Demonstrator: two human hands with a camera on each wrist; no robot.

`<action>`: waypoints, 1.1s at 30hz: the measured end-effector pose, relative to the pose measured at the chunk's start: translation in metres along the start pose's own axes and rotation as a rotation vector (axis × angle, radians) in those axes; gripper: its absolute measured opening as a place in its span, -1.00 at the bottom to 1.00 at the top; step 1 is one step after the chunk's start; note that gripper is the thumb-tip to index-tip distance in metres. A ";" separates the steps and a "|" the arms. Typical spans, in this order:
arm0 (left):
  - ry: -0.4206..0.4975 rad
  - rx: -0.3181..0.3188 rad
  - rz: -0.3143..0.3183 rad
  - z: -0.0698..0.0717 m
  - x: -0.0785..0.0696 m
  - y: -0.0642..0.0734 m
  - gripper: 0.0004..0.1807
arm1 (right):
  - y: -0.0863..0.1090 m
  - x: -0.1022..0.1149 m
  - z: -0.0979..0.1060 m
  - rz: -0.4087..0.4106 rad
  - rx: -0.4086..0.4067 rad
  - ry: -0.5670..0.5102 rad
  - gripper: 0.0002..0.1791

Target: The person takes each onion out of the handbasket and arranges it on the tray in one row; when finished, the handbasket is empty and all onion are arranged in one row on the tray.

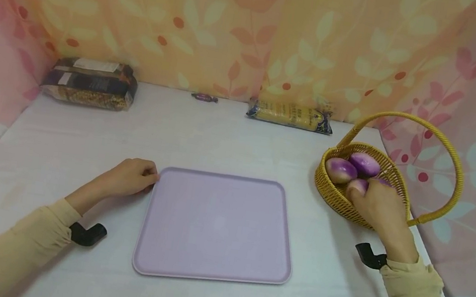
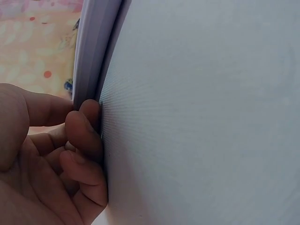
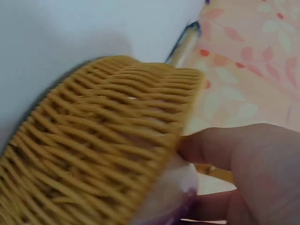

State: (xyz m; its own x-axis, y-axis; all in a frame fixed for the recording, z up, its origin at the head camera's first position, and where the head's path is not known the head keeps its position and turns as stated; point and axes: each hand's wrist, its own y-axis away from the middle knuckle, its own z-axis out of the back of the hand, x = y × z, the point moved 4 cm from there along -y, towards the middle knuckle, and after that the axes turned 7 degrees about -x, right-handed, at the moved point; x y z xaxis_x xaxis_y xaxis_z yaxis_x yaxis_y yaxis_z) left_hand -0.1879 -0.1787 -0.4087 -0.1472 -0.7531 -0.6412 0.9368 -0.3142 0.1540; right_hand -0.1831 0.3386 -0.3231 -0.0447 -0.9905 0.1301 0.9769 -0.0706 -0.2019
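My right hand (image 1: 381, 204) reaches into a yellow wicker basket (image 1: 336, 198) at the right, thumb and fingers around a purple-and-white turnip (image 3: 171, 194). In the right wrist view the woven wall hides part of that turnip. Two more turnips (image 1: 364, 165) lie farther back in the basket. My left hand (image 1: 131, 176) rests on the table beside the upper left corner of a flat lilac tray (image 1: 218, 227). Its fingers are loosely curled, with the fingertips (image 2: 90, 111) right at the tray's rim in the left wrist view.
The basket's tall handle (image 1: 455, 174) leans out to the right. Along the back of the white table (image 1: 194, 137) are a dark bag of pasta (image 1: 91, 85), a small wrapped candy (image 1: 204, 97) and a yellow packet (image 1: 290, 115). Floral curtains (image 1: 245, 33) enclose the table.
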 end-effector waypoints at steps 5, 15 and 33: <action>0.004 -0.002 -0.001 0.002 -0.002 0.001 -0.77 | 0.006 0.024 0.019 0.055 -0.101 -0.011 -0.43; 0.010 0.010 0.004 0.002 -0.001 0.001 -0.78 | 0.019 0.124 0.018 0.408 -0.164 -0.238 -0.40; 0.038 -0.005 -0.007 0.001 0.001 0.003 -0.80 | 0.057 0.252 -0.052 0.785 0.000 -0.208 -0.51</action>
State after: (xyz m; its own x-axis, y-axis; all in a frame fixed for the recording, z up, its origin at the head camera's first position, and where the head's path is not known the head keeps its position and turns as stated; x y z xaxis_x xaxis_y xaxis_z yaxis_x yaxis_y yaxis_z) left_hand -0.1860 -0.1807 -0.4076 -0.1412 -0.7285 -0.6703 0.9376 -0.3158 0.1457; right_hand -0.1499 0.0787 -0.3520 0.6931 -0.7093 0.1288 0.7077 0.6354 -0.3089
